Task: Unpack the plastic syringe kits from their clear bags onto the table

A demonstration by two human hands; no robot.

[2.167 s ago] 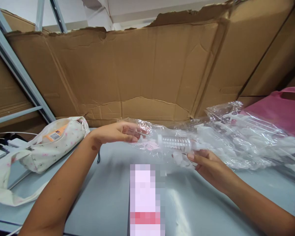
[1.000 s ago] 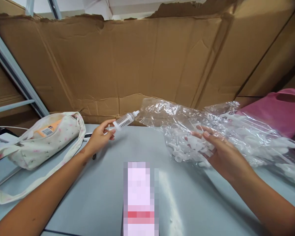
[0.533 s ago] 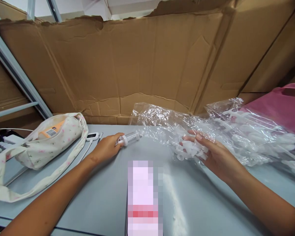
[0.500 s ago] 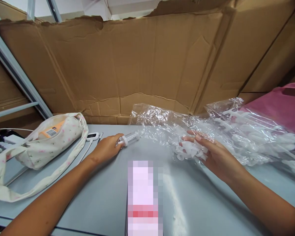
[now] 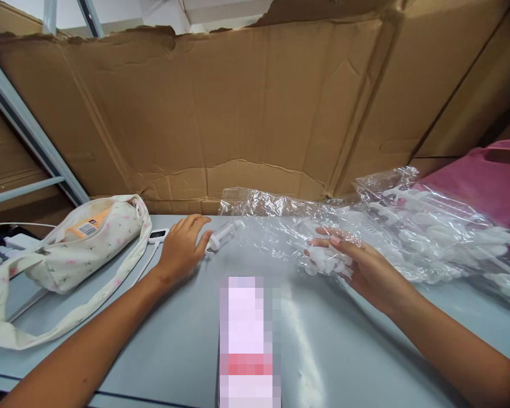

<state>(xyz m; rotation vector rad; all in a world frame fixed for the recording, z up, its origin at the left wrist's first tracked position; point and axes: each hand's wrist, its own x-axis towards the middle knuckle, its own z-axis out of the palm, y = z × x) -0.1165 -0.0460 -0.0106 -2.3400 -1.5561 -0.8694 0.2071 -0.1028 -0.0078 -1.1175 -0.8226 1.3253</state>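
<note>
The left hand [image 5: 182, 250] lies palm down on the grey counter [image 5: 161, 340] with its fingers loosely spread and nothing in its grip. Just past its fingertips, toward the right hand, a small clear bottle [image 5: 223, 233] with a white cap lies on its side on the counter. The bottle's nearer end is right at the forefinger, though whether the two touch cannot be told. Beyond the left hand's knuckles sits a small white device [image 5: 158, 234] on a cable, and out past the wrist, on the outer side, a floral cloth bag [image 5: 83, 243] lies with its strap trailing over the counter. The right hand [image 5: 361, 267] is turned partly palm up, with its fingers [image 5: 330, 240] slightly curved against a crumpled clear plastic bag [image 5: 276, 224]. A cluster of small white plastic parts [image 5: 325, 259] inside the film rests on those fingertips. Whether the hand is pinching the film or only supporting it cannot be told. Farther out past the right hand lies a second clear bag [image 5: 433, 226] of white parts, with a pink bag [image 5: 484, 181] behind it. Between the two forearms, close to the person, stands a blurred-out pale block [image 5: 246, 334]. A torn cardboard wall [image 5: 238, 113] rises beyond both hands.
</note>
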